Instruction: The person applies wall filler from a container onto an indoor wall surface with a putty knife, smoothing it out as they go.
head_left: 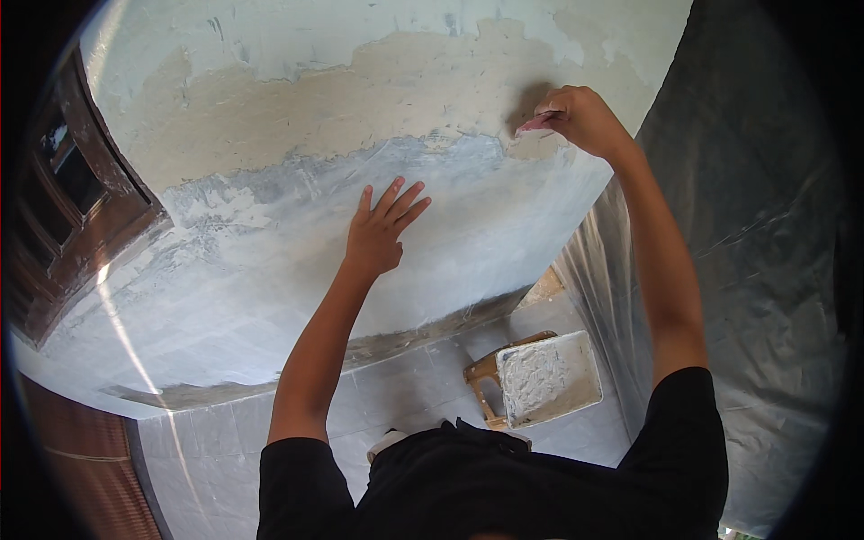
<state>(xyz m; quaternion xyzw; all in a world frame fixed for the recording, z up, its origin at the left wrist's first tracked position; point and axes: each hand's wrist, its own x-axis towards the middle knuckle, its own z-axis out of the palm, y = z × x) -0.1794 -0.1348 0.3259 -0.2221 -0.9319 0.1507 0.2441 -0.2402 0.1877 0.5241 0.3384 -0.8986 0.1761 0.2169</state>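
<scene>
My right hand [589, 122] is closed around a small pink scraper [535, 125], its edge against the wall near the right corner. Beige filler [297, 112] with a ragged outline covers a broad band of the wall there. Lower down the surface is whitish grey, with rough grey patches along the border. My left hand [380, 236] has its fingers spread and holds nothing. It is over the pale lower wall [468, 243], palm toward it; whether it touches cannot be made out.
Behind my right arm hangs clear plastic sheeting [747, 261]. A wooden stool [487, 371] on the pale floor carries a shallow white tray [594, 382] of whitish paste. To the left is a dark wooden window frame [135, 202], with reddish-brown ribbed material [85, 450] below it.
</scene>
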